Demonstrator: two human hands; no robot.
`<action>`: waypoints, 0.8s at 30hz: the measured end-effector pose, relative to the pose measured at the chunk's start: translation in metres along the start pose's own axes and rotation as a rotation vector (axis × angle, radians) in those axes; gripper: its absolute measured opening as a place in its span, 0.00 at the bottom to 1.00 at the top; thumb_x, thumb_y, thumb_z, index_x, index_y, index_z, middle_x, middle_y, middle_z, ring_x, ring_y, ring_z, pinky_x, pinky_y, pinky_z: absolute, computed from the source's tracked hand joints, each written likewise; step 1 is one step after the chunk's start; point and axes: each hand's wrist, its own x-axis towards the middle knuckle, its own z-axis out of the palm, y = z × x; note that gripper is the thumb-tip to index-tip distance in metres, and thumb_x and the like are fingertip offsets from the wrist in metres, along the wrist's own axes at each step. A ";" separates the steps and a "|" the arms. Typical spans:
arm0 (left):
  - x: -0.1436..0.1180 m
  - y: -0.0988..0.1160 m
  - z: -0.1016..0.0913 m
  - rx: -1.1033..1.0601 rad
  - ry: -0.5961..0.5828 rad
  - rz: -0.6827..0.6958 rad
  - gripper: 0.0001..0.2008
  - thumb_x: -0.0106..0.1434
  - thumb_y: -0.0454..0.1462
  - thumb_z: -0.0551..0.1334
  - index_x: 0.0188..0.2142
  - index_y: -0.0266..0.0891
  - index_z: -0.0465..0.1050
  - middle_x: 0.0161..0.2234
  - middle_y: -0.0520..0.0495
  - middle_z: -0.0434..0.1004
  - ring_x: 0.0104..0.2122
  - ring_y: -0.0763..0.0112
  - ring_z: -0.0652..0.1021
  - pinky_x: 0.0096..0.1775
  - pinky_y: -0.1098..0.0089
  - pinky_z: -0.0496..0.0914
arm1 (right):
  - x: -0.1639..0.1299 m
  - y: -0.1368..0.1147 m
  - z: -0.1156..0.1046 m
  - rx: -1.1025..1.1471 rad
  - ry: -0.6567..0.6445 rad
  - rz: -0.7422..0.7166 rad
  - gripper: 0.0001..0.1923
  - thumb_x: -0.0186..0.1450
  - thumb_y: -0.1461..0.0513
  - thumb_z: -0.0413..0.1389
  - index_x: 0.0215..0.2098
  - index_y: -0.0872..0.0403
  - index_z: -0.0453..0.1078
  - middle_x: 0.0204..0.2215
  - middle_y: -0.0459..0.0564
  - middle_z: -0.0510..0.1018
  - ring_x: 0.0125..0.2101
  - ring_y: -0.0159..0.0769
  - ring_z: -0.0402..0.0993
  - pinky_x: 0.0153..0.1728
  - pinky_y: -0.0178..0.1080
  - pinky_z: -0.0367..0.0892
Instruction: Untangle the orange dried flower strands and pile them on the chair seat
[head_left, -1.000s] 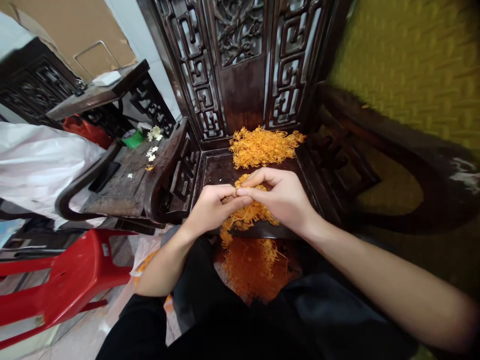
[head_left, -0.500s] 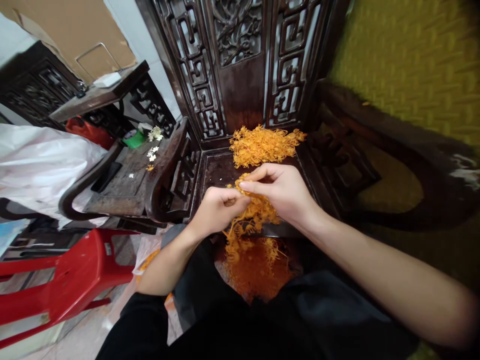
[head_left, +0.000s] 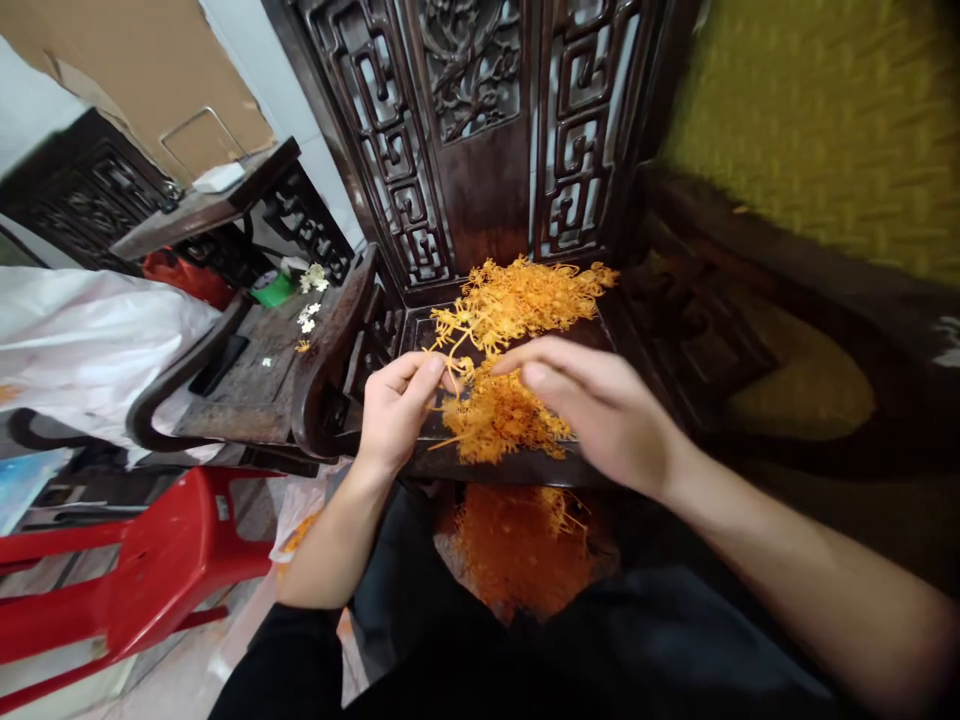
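My left hand (head_left: pixel 391 412) is closed in a pinch on the stem of a thin, branching orange plastic-looking sprig (head_left: pixel 454 340), whose curled tips rise above the fingers. My right hand (head_left: pixel 604 405) is just to the right, fingers stretched and thumb apart, with nothing visible in it. Below and between the hands lies a loose heap of orange frilly pieces (head_left: pixel 510 415) at the front of the dark wooden chair seat (head_left: pixel 427 325). A larger pile of similar orange pieces (head_left: pixel 536 295) rests at the back of the seat, partly behind the held sprig.
A carved chair back (head_left: pixel 484 185) rises behind the piles. On the left, another wooden chair (head_left: pixel 262 385) bears green tape (head_left: pixel 273 289), small white flower-like pieces (head_left: pixel 308 318) and a dark phone-like object (head_left: pixel 218 365). A red plastic chair (head_left: pixel 161 555) stands lower left.
My hands have moved apart from working close together. The left now holds up a sprig, while the right has opened and shifted right and slightly down.
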 end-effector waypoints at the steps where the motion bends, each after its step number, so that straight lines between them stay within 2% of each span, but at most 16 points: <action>1: -0.002 -0.002 0.001 0.011 0.006 -0.002 0.18 0.67 0.49 0.66 0.29 0.37 0.78 0.19 0.54 0.64 0.17 0.80 0.57 0.20 0.73 0.50 | 0.000 0.000 0.006 -0.068 -0.053 0.018 0.14 0.73 0.54 0.53 0.39 0.54 0.75 0.22 0.43 0.69 0.23 0.31 0.63 0.26 0.37 0.58; 4: -0.009 -0.005 0.006 0.113 0.022 -0.002 0.19 0.65 0.52 0.66 0.31 0.38 0.79 0.20 0.53 0.68 0.19 0.77 0.62 0.21 0.73 0.56 | 0.003 0.007 0.020 -0.268 -0.043 0.016 0.21 0.71 0.45 0.56 0.32 0.54 0.69 0.21 0.43 0.67 0.23 0.31 0.62 0.28 0.38 0.57; 6: -0.012 -0.005 0.007 0.164 0.010 0.003 0.19 0.65 0.53 0.66 0.33 0.39 0.79 0.23 0.52 0.71 0.22 0.75 0.67 0.24 0.73 0.60 | 0.004 0.015 0.026 -0.405 0.015 -0.057 0.22 0.72 0.47 0.54 0.28 0.53 0.66 0.22 0.44 0.68 0.23 0.31 0.61 0.28 0.39 0.54; 9: -0.013 -0.002 0.006 0.201 -0.062 0.019 0.18 0.64 0.52 0.68 0.34 0.39 0.78 0.28 0.50 0.74 0.26 0.74 0.70 0.28 0.73 0.64 | 0.001 0.022 0.031 -0.656 0.026 -0.207 0.20 0.76 0.53 0.48 0.31 0.55 0.69 0.23 0.49 0.72 0.23 0.33 0.62 0.29 0.41 0.49; 13: -0.010 0.005 0.000 0.232 -0.219 -0.020 0.17 0.65 0.50 0.68 0.33 0.38 0.76 0.27 0.52 0.72 0.26 0.76 0.67 0.28 0.74 0.62 | 0.000 0.022 0.029 -0.928 -0.090 -0.309 0.21 0.76 0.52 0.45 0.35 0.55 0.74 0.21 0.53 0.75 0.20 0.35 0.59 0.28 0.43 0.41; 18: -0.009 0.009 -0.006 0.243 -0.386 -0.076 0.17 0.66 0.48 0.67 0.30 0.37 0.74 0.26 0.53 0.70 0.26 0.76 0.67 0.29 0.73 0.62 | 0.005 0.023 0.021 -0.962 -0.248 -0.378 0.21 0.76 0.52 0.48 0.34 0.54 0.75 0.22 0.52 0.77 0.19 0.34 0.58 0.26 0.43 0.39; 20: -0.007 0.005 -0.008 0.287 -0.321 -0.064 0.17 0.66 0.47 0.67 0.29 0.37 0.74 0.26 0.52 0.71 0.27 0.75 0.68 0.30 0.73 0.62 | 0.004 0.022 0.023 -0.955 -0.272 -0.424 0.21 0.76 0.53 0.47 0.34 0.54 0.76 0.24 0.53 0.78 0.20 0.34 0.60 0.26 0.43 0.40; 21: -0.005 0.002 -0.010 0.302 -0.233 -0.046 0.16 0.66 0.46 0.67 0.28 0.37 0.73 0.26 0.53 0.70 0.27 0.75 0.67 0.30 0.73 0.62 | 0.002 0.021 0.025 -0.936 -0.281 -0.457 0.22 0.76 0.54 0.47 0.33 0.54 0.76 0.24 0.54 0.78 0.21 0.35 0.62 0.25 0.44 0.41; 24: 0.004 -0.008 -0.021 0.254 0.127 0.056 0.16 0.66 0.46 0.67 0.28 0.37 0.72 0.24 0.54 0.68 0.25 0.77 0.65 0.28 0.73 0.60 | -0.008 0.016 0.032 -0.795 -0.329 -0.574 0.23 0.76 0.57 0.45 0.28 0.54 0.75 0.23 0.54 0.78 0.22 0.37 0.65 0.25 0.44 0.47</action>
